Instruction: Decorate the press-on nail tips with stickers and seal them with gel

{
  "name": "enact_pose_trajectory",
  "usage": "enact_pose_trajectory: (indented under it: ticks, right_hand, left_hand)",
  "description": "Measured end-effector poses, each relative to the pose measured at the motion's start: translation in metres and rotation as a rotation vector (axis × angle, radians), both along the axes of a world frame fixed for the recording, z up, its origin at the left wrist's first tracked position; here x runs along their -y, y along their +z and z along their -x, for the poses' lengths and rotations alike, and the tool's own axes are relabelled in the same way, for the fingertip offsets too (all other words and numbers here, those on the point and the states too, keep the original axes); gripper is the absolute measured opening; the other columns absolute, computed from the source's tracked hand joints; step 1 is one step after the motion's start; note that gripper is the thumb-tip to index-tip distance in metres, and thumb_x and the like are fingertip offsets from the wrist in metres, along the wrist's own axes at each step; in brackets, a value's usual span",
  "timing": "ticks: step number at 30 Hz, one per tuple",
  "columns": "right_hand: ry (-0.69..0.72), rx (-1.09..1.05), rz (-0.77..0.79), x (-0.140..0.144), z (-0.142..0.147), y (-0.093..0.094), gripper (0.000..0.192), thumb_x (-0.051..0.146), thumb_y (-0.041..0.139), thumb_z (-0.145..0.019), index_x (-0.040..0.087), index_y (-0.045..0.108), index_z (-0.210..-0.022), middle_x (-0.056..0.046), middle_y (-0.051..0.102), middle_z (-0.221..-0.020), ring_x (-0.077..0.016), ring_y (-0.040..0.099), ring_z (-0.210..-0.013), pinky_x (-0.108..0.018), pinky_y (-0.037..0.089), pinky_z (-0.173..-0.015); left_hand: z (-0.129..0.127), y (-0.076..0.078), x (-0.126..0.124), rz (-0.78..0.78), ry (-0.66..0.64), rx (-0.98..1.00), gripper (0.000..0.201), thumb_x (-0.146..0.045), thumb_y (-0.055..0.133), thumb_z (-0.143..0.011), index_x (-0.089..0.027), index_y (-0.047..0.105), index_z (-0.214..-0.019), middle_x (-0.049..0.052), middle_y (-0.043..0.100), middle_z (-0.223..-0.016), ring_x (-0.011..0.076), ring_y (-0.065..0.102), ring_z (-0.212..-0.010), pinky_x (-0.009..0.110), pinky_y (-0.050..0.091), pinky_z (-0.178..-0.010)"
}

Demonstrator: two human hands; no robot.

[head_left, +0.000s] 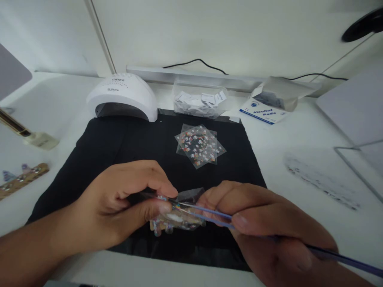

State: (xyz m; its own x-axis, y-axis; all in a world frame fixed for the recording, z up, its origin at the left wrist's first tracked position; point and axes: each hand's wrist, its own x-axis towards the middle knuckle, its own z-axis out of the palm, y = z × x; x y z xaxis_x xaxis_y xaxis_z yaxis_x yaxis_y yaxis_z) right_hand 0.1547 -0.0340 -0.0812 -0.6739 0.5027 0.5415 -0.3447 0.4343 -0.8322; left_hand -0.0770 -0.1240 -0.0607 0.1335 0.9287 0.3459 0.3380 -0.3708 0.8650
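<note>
Closest to the camera, the right hand point(269, 223) is pinching a pair of slim blue tweezers point(209, 215), thumb pressing on top, with the long handle end running off toward the lower right corner. Just beyond, the tweezer tips are meeting the left hand point(125, 199), which is gripping a small clear sticker sheet point(179, 213) between thumb and forefinger, holding it slightly above the black mat point(119, 143).

Both hands are working so close together that the sheet is sitting right between them, touching the left fingertips and the tweezer points. A slip looks possible: the film is thin and glossy, so too hard a pull from the tweezers could tear a tiny decal or tug the sheet out of the left hand's pinch. A decal lifted badly could also curl and stick to itself, or drop onto the dark mat.

Farther back on the mat, a loose stack of spare sticker sheets point(200, 145) is lying well apart from the hands. Beyond the mat's far edge, a white nail lamp point(122, 95) is standing on the table point(299, 135), with a clear plastic container point(199, 101) beside it and a box of alcohol pads point(263, 111) to the right. At the left edge, a nail display strip point(22, 179) is resting on the table.
</note>
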Motion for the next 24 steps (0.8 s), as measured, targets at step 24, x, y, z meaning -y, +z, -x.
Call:
enact_pose_trajectory:
  ticks: [24]
  right_hand:
    - [0.03, -0.001, -0.058, -0.0015, -0.0031, -0.0025, 0.035, 0.036, 0.041, -0.103, 0.027, 0.068, -0.123, -0.008, 0.071, -0.095, -0.0215, 0.072, -0.079, -0.042, 0.064, -0.069]
  left_hand:
    - [0.0001, -0.0023, -0.001, 0.024, -0.018, 0.024, 0.015, -0.006, 0.066, -0.087, -0.019, 0.068, -0.094, 0.0, 0.067, -0.083, 0.0086, 0.063, -0.07, 0.016, 0.05, -0.062]
